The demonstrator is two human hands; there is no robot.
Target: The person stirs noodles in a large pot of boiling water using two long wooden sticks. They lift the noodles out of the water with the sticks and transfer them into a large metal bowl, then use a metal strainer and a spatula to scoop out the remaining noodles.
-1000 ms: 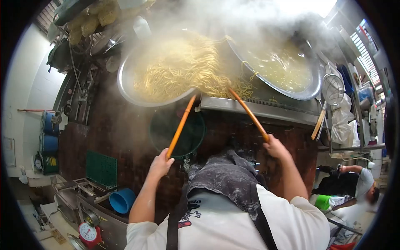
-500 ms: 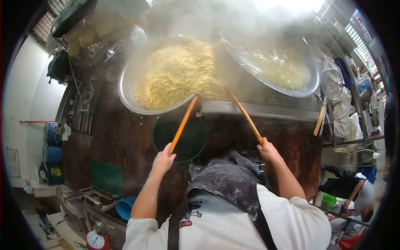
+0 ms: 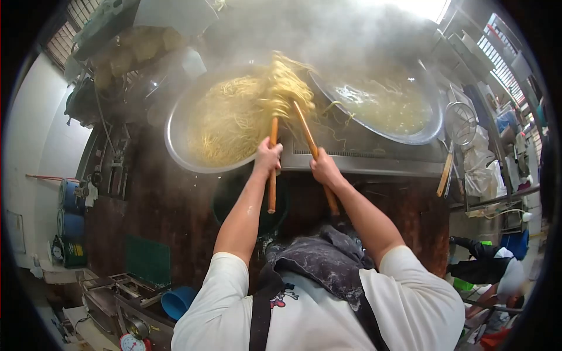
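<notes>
**Two sticks lift steaming noodles over the basin**

A long grey steel counter [image 3: 374,167] runs across the upper half of the view under thick white steam. Off its left end sits a wide round steel basin [image 3: 171,140], heaped with yellow noodles [image 3: 222,126]. On the counter's right half lies a big round steel pan [image 3: 422,137] of cloudy, pale broth with a few loose strands in it. Its left rim comes close to the basin. Below the counter's front edge, under the basin's near rim, stands a dark green round bucket [image 3: 231,202] on the dark floor.

A raised bunch of noodles [image 3: 287,88] hangs in the air between basin and pan, just above the basin's right rim, caught between the tips of two long orange wooden sticks. The left stick [image 3: 272,190] stands nearly upright. The right stick [image 3: 304,128] leans, with its tip towards the left. The left hand [image 3: 268,157] has its fingers wrapped tight round the left stick at about mid-length. The right hand [image 3: 325,169] is clenched the same way on the right stick, near the counter's front edge.

At the counter's right end a round wire-mesh skimmer with a wooden handle [image 3: 459,123] hangs. A small blue plastic tub [image 3: 175,301] sits low on the left. At the lower right another person in dark sleeves [image 3: 486,266] bends down.
</notes>
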